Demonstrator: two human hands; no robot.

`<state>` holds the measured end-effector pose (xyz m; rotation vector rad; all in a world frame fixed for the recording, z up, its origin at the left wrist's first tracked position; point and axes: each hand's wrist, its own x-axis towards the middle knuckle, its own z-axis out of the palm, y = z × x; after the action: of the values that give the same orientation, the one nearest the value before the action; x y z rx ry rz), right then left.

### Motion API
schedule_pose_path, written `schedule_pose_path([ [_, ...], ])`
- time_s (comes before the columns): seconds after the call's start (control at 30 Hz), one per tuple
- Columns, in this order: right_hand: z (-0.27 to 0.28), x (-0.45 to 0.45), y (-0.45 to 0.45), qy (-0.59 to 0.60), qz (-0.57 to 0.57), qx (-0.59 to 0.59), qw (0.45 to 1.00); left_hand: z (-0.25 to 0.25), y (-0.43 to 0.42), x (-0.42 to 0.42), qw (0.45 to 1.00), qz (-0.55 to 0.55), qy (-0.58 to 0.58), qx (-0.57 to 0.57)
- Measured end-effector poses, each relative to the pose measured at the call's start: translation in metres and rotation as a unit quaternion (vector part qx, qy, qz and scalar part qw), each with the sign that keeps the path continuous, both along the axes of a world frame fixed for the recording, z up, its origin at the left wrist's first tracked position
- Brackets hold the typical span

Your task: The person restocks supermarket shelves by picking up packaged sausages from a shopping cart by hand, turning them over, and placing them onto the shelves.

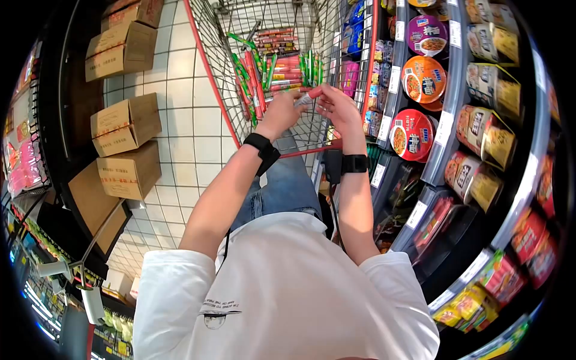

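Note:
Both my hands meet over the near end of a wire shopping cart (225, 99) with a red rim. A short pink-and-white stick-shaped packet (308, 96) lies between them. My left hand (283, 111) has its fingers closed on the packet's lower left end. My right hand (339, 109) pinches its upper right end, with the other fingers curled. Below and beyond the hands, several red stick packets (254, 84) and green stick packets (241, 73) lie in the cart, some lengthwise and some crosswise.
Shelves on the right hold instant noodle bowls (425, 79) and bagged packs (474, 129). Cardboard boxes (129, 174) stand along the left, beside the tiled floor (177, 129). The cart's red handle (312, 150) crosses just in front of my body.

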<state>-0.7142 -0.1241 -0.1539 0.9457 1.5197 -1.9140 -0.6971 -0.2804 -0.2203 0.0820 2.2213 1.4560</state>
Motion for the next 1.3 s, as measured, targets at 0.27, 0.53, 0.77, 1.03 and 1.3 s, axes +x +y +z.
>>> schedule_pose_path([
  [0.27, 0.091, 0.066, -0.015, 0.153, -0.061, 0.002, 0.986, 0.127, -0.046, 0.042, 0.978, -0.07, 0.198, 0.008],
  [0.53, 0.18, 0.139, -0.021, 0.303, -0.141, 0.03, 0.942, 0.232, -0.072, 0.088, 0.951, -0.207, 0.208, 0.101],
  [0.77, 0.23, 0.208, -0.038, 0.409, -0.234, 0.059, 0.88, 0.291, -0.081, 0.119, 0.951, -0.201, 0.108, 0.208],
  [1.03, 0.268, 0.275, -0.057, 0.519, -0.196, 0.072, 0.829, 0.321, -0.097, 0.156, 0.924, -0.247, 0.169, 0.236],
  [1.3, 0.313, 0.312, -0.078, 0.582, -0.184, 0.169, 0.773, 0.367, -0.113, 0.183, 0.896, -0.195, 0.086, 0.389],
])
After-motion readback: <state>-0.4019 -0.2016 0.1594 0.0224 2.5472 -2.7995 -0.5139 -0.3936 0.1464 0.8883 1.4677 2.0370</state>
